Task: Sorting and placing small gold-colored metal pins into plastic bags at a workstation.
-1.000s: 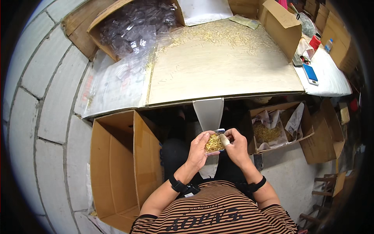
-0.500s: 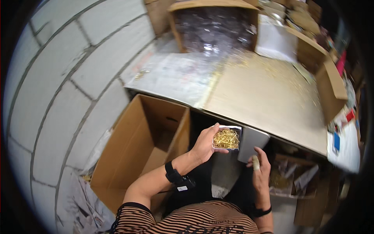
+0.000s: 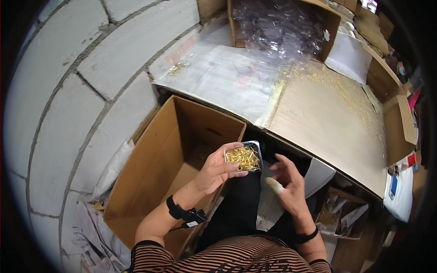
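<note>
My left hand (image 3: 215, 172) grips a small clear plastic box (image 3: 243, 157) filled with gold-coloured metal clips, holding it over the right rim of an open cardboard box (image 3: 150, 182) on the floor. My right hand (image 3: 287, 184) hovers just right of the small box, fingers spread and holding nothing; its forefinger wears a pale finger cover. Both wrists carry black bands.
A cardboard-topped table (image 3: 327, 113) strewn with gold clips stands ahead. A carton of clear plastic boxes (image 3: 282, 25) sits at its far end, plastic sheeting (image 3: 223, 77) on its left part. A block wall (image 3: 77, 91) runs along the left. More cartons (image 3: 400, 127) stand to the right.
My view has swung left toward the open floor carton. My left hand carried the small box of clips leftward over it. My right hand let go of the box and rose beside it.
</note>
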The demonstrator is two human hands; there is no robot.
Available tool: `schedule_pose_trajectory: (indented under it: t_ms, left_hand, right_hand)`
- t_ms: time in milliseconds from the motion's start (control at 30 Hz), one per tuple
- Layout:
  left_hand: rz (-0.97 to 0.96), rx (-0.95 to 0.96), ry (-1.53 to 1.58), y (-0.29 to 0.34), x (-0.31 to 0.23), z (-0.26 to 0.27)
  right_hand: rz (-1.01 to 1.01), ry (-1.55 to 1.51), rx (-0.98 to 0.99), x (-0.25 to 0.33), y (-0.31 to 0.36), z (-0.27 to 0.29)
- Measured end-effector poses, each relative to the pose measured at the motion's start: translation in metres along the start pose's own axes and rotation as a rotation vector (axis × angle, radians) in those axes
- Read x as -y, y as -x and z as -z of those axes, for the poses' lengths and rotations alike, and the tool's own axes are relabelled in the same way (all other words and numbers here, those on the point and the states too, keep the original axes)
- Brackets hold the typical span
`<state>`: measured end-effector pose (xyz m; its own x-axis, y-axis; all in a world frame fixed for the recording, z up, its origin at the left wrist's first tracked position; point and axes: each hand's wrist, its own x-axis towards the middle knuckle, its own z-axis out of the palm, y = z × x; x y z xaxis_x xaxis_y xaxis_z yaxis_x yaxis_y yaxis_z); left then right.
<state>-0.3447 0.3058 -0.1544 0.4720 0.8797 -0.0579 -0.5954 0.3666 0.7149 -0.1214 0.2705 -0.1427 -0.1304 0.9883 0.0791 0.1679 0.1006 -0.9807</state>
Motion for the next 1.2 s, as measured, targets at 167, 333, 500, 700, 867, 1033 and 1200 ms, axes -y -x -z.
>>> schedule_pose_trajectory:
  t_ms: [167,333,500,700,867,1033,1200]
  left_hand:
    - [0.053,-0.006,-0.07,-0.003,0.008,0.004]
    - [0.077,-0.047,-0.071,-0.009,0.012,-0.003]
    - [0.086,-0.031,-0.076,-0.016,0.017,-0.019]
    - [0.089,-0.033,-0.144,-0.021,0.021,-0.047]
    - [0.105,0.012,-0.193,-0.031,0.037,-0.079]
    - [0.161,0.036,-0.214,-0.045,0.071,-0.106]
    - [0.288,0.068,-0.173,-0.061,0.111,-0.13]
  right_hand:
    - [-0.016,0.009,-0.021,-0.005,-0.016,-0.025]
    - [-0.127,-0.242,-0.036,-0.004,-0.018,-0.021]
    - [-0.118,-0.296,-0.113,-0.007,-0.011,-0.013]
    - [-0.099,-0.276,-0.228,0.0,-0.003,0.001]
    - [-0.124,-0.2,-0.317,0.001,0.012,0.03]
    - [-0.092,0.148,-0.322,-0.008,0.038,0.07]
    - [-0.028,0.167,-0.514,-0.016,0.077,0.113]
